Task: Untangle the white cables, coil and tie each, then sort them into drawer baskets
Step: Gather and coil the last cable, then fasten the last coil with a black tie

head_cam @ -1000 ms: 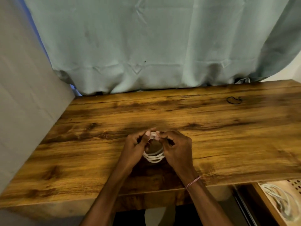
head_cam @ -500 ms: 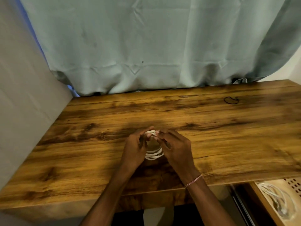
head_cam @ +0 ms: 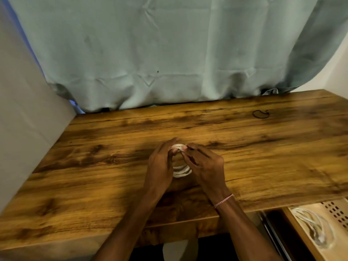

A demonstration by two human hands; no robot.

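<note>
Pinching its far end, left hand (head_cam: pixel 160 166) and right hand (head_cam: pixel 205 166) hold the cable coil (head_cam: pixel 181 171) lengthwise front-to-back.

Wooden tabletop (head_cam: pixel 113 166) — brown, dark-grained. Lying on it: one black elastic loop (head_cam: pixel 260 114), far right. Near centre, a white cable coil (head_cam: pixel 181 171) — surface contact unclear.

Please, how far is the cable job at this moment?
Done: one white cable lies in the drawer basket. In hand: the left hand and right hand hold a coiled cable at the table, pinching its top, probably tying it. Left: finish the tie and put it in a basket. A black loop lies untouched.
</note>
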